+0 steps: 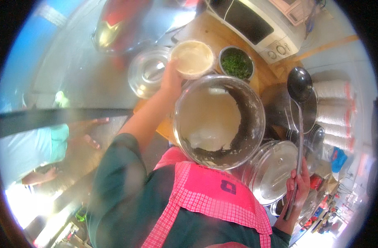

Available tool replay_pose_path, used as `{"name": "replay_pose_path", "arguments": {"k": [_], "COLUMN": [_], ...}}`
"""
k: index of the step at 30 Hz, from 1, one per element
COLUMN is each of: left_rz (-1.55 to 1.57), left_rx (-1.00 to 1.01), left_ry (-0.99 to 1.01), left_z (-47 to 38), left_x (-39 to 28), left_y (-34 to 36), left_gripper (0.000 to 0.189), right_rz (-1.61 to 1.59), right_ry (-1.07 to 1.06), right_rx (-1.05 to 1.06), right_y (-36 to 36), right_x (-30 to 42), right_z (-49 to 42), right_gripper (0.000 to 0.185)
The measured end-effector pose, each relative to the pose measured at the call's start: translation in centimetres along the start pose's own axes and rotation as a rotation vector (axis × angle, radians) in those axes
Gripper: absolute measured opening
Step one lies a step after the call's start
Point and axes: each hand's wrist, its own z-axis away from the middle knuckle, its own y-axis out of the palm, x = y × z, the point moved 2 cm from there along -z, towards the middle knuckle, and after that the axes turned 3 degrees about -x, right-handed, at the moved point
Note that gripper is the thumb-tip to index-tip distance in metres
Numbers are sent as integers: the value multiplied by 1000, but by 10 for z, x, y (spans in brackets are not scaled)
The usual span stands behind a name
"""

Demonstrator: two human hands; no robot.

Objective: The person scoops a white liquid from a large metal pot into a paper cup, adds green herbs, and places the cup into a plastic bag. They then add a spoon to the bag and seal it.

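My left hand [173, 74] is at the side of a round pale tub [192, 58] of creamy batter or sauce, beyond the large metal pot. Its fingers are on the tub's left rim. In front of me the large metal pot [259, 124] holds pale, cloudy liquid, with white residue on its inner wall. My right hand [298, 186], out to the right, grips the handle of a long metal ladle [300, 85]. The ladle's dark, shiny bowl points away from me. A metal bowl of chopped green herbs [237, 63] stands beyond the pot, right of the tub.
A clear lid or dish [148, 71] lies left of the tub. A white microwave oven [266, 37] is at the upper right. Lidded metal pots [277, 173] and stacked white cups [333, 108] stand right. A person [37, 148] is at the far left, beyond a dark bar.
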Motion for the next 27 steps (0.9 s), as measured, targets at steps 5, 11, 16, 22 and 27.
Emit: {"name": "replay_pose_path", "arguments": {"k": [5,11,16,22,27], "left_rz": [-9,-3,-59,-192,-718], "left_rx": [134,169,94,62,-191], "left_ry": [192,295,403,457,558], "left_z": [-61,-121,-176,-205,-215], "left_x": [0,-15,-3,11,-1], "left_y": [-5,9,8,13,7], "left_gripper": [46,44,42,43,51], "right_rz": [-57,282,428,795,962], "right_ry": [-134,-161,-173,-185,-201], "right_rx": [-54,-167,-132,-126,11], "right_y": [-44,-94,-113,-134,-136], "right_x": [-42,-47,-40,-16,-5], "right_z": [-2,-22,-46,-75,-94], "right_gripper": [58,58,60,62,59]}}
